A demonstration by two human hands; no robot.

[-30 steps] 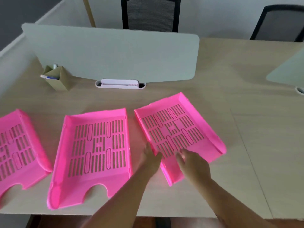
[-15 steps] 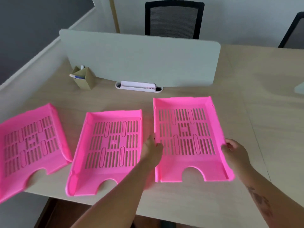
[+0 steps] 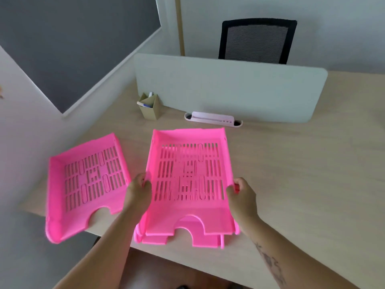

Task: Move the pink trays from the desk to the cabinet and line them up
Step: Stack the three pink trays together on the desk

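Both hands hold one pink slotted tray [image 3: 188, 213] by its side walls, my left hand [image 3: 139, 189] on the left wall, my right hand [image 3: 241, 193] on the right wall. It sits over a second pink tray [image 3: 205, 241], whose front edge shows just below it at the desk's near edge. Another pink tray [image 3: 68, 213] lies to the left, its front corner hanging past the desk edge. No cabinet is in view.
On the wooden desk [image 3: 302, 184] stand a pale divider panel [image 3: 229, 88], a white cable box [image 3: 212, 118] at its foot and a cardboard pen holder [image 3: 150, 108]. A black mesh chair [image 3: 257, 41] is behind the divider. The wall is close on the left.
The right-hand tray has been carried left and now sits over the middle tray. The view has swung left, so the desk's left end and wall are in sight.
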